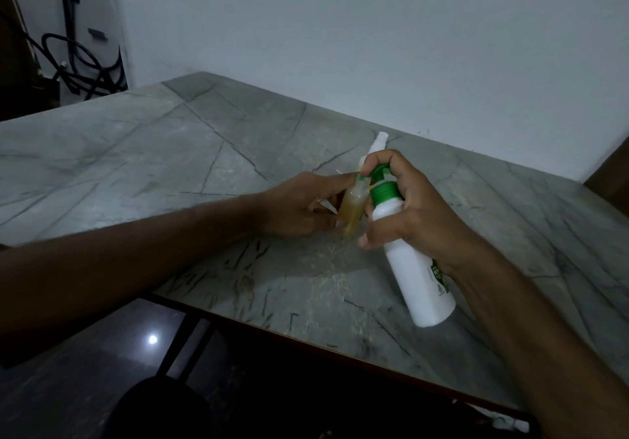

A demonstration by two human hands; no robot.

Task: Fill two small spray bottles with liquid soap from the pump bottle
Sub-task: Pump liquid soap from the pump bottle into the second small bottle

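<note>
White, green-capped pump bottle [413,268] gripped by right hand [418,213]; left hand [306,205] holds amber-filled spray bottle [355,207].

The white pump bottle [413,270] with a green pump head [380,179] is tilted, nozzle at the open mouth of 1 small clear spray bottle [354,205] holding yellowish soap. A 2nd spray bottle [377,144], white-capped, stands behind, near the table's far edge.
</note>
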